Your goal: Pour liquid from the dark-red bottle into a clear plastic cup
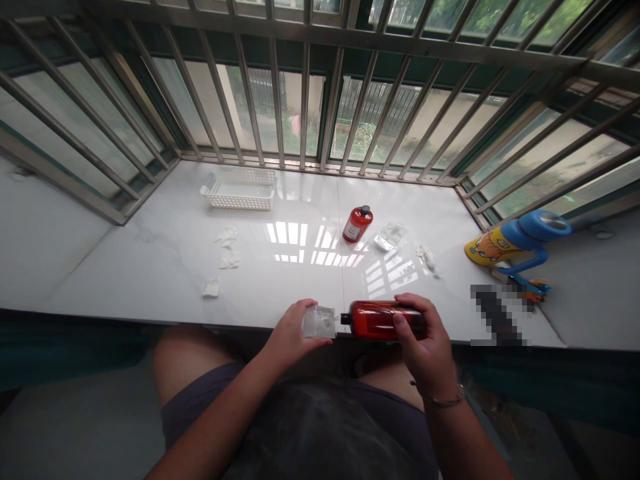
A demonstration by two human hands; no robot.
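My left hand (296, 331) grips a small clear container (319, 322) by its sides, just over the front edge of the white counter. To its right, my right hand (425, 340) is wrapped round a reddish-brown bottle (375, 320), which lies nearly level. The bottle's black neck points left at the container, and a thin clear streak shows between the two. Farther back stands a second red bottle (358, 224) with a black cap and a pale label. Beside it sits another clear container (390, 236).
A white perforated basket (240, 190) stands at the back left. Crumpled white tissues (229, 259) lie on the left, another tissue (427, 260) on the right. A yellow and blue flask (515, 237) stands at the right. Metal window bars (305, 100) line the counter's back.
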